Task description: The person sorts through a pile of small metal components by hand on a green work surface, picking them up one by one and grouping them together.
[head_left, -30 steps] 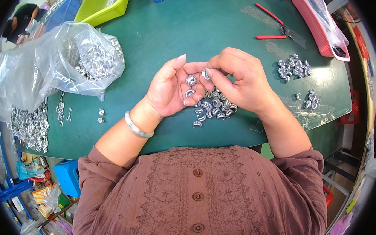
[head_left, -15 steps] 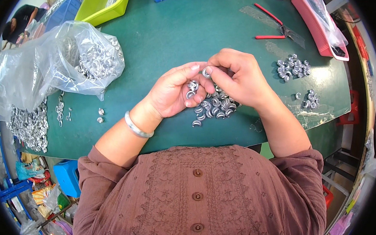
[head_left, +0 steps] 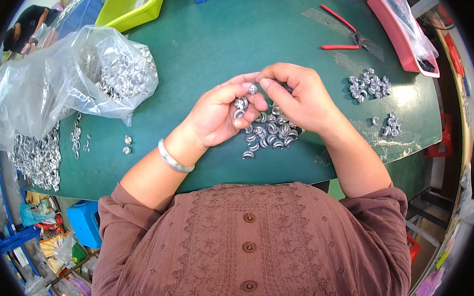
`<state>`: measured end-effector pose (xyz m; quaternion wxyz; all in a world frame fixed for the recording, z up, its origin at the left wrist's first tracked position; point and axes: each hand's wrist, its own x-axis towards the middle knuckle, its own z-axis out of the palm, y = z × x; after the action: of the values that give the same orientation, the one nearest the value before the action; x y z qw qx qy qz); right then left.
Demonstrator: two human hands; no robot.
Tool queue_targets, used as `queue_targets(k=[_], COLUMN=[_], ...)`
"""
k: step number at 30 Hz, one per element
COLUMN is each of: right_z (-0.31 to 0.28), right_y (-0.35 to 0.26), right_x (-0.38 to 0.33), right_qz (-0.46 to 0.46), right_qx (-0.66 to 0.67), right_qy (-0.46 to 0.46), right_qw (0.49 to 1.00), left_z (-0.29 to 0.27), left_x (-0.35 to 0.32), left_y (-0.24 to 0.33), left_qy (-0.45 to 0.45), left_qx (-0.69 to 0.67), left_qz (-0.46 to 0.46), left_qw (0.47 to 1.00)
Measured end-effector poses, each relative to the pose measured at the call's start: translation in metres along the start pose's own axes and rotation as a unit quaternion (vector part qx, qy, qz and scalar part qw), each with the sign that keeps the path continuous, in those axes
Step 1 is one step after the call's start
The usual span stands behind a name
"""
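Over the green table, my left hand is palm up with curled fingers around small silver curved metal pieces. Another silver piece sits by its thumb tip. My right hand meets the left fingertips, thumb and forefinger pinched together right beside that piece. Whatever lies inside the right pinch is too small or hidden to make out. Below both hands lies a pile of silver crescent-shaped metal pieces, partly covered by the right hand.
Two small heaps of crescents lie at the right. Beyond them are red-handled pliers and a pink basket. At left, a clear plastic bag holds metal pieces near a silver chain pile; a yellow-green tray stands behind.
The silver piece that was between my right thumb and forefinger now sits by my left thumb. My right fingertips have shifted slightly left and up.
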<state>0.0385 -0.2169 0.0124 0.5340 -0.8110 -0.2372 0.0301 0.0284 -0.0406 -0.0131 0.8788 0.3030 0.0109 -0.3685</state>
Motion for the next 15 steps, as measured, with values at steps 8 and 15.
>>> queue_targets(k=[8, 15], right_z=[0.000, 0.007], right_y=[0.002, -0.009], right_x=[-0.005, -0.002], right_qz=[-0.105, -0.202], right_qx=[-0.053, -0.261], right_qy=[0.009, -0.030], right_qw=[0.993, 0.944], left_z=[-0.005, -0.013], left_x=[0.007, 0.010], left_y=[-0.004, -0.015], left_qy=[0.095, 0.054], left_qx=[-0.092, -0.102], left_qz=[0.054, 0.121], left_qw=[0.990, 0.986])
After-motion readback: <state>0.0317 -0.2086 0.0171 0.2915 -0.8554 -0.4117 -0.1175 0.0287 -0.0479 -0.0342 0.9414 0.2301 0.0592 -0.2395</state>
